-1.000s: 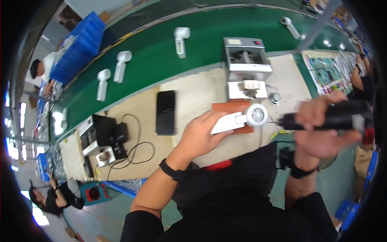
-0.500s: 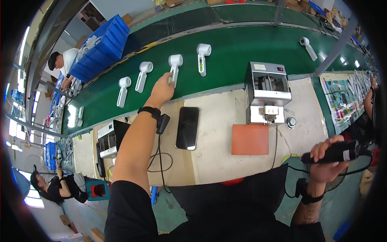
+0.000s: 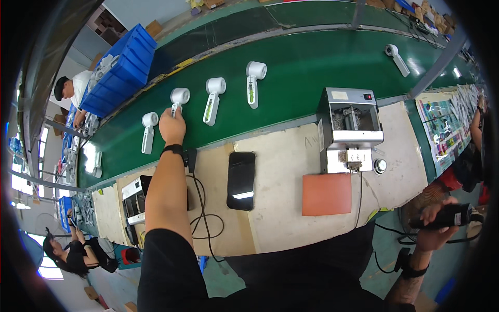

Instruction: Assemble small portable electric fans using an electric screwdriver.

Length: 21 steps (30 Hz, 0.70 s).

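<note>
Several white handheld fans with round heads lie in a row on the green conveyor belt (image 3: 312,67). My left hand (image 3: 173,126) reaches over the belt, its fingers closed around the handle of one handheld fan (image 3: 180,95). To its left lies another fan (image 3: 147,132). On its right are two more, a nearer fan (image 3: 212,101) and a farther fan (image 3: 253,83), both with green strips on their handles. At the lower right, away from the bench, my right hand (image 3: 435,231) grips a black cylindrical tool (image 3: 444,216) with a cable.
A black phone (image 3: 241,181), an orange-red pad (image 3: 326,194) and a metal machine (image 3: 351,122) occupy the bench. Beside the machine sits a small round metal part (image 3: 380,166). A blue crate (image 3: 122,67) stands beyond the belt. People work at far left and right.
My left hand has let go of the fan now to its right and moved left onto the neighbouring one. My right hand still holds the black tool, slightly lower and farther right.
</note>
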Tool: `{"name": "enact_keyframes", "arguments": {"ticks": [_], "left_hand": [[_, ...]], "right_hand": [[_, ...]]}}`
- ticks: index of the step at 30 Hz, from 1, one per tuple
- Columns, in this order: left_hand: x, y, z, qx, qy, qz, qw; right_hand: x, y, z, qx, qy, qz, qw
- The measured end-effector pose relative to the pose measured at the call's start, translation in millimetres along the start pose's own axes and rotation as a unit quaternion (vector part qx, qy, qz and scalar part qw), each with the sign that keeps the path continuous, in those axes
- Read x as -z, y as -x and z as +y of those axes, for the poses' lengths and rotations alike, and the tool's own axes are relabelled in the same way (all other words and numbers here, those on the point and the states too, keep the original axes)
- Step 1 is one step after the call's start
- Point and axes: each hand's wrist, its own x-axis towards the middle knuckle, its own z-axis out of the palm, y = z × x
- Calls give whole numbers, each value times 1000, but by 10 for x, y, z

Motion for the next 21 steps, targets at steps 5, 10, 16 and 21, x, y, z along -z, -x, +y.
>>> {"name": "enact_keyframes", "arguments": {"ticks": [5,10,16,21], "left_hand": [[622,767,775,-259,73,114,956],[1262,1745,1337,-177,357,-7,917],[1592,2523,1765,55,658,-259,705],[1653,2925,1986,97,714,-301,625]], "right_hand": [[-466,-164,93,6,-58,-63,996],[-889,-139,133,25,-81,-92,992],[-928,121,138,22,-58,-98,993],[-753,293,110,-2,-51,-101,994]]}}
